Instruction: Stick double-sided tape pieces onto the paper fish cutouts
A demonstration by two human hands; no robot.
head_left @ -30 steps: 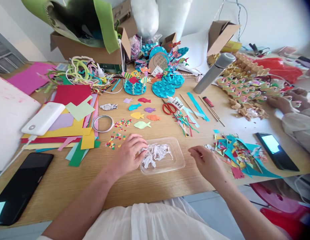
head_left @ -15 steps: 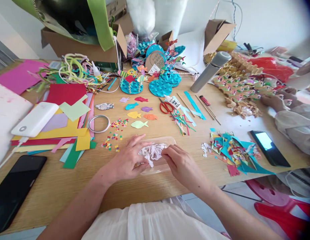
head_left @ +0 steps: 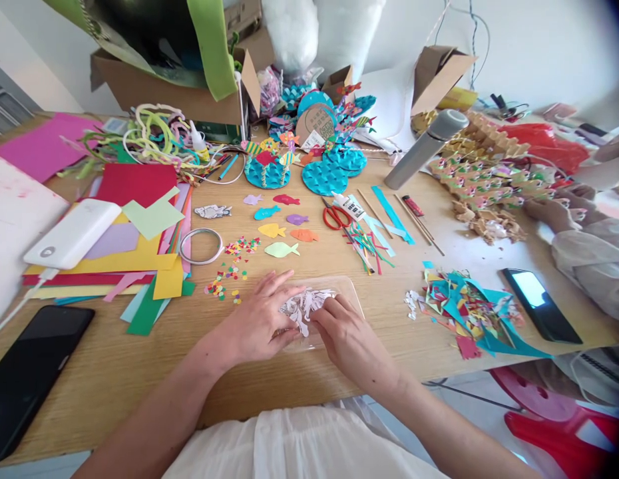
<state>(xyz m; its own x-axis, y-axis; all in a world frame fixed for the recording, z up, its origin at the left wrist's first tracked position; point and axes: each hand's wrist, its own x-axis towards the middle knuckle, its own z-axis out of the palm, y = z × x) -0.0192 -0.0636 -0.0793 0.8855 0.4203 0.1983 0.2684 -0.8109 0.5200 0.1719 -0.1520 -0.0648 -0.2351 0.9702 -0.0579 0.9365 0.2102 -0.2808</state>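
Observation:
A clear plastic tray [head_left: 357, 299] lies near the table's front edge, holding a heap of white paper scraps [head_left: 305, 306]. My left hand [head_left: 259, 316] curves around the tray's left side with its fingers spread, touching the edge of the heap. My right hand [head_left: 347, 326] reaches in from the right, fingers pinched together at the heap's right side; what lies between the fingertips is hidden. Just beyond the tray are a light green paper fish [head_left: 282, 249] and small coloured paper bits [head_left: 242, 246].
Red scissors [head_left: 336, 217] and a glue bottle [head_left: 349, 207] lie behind the tray. Coloured paper sheets [head_left: 137, 183] and a phone [head_left: 34, 372] are at left. Paper scraps [head_left: 469, 303] and another phone [head_left: 542, 305] are at right. Another person's hands [head_left: 556, 209] show at far right.
My right hand has moved left, farther over the white scraps. My left hand keeps nearly the same place at the tray. The whole view has shifted slightly.

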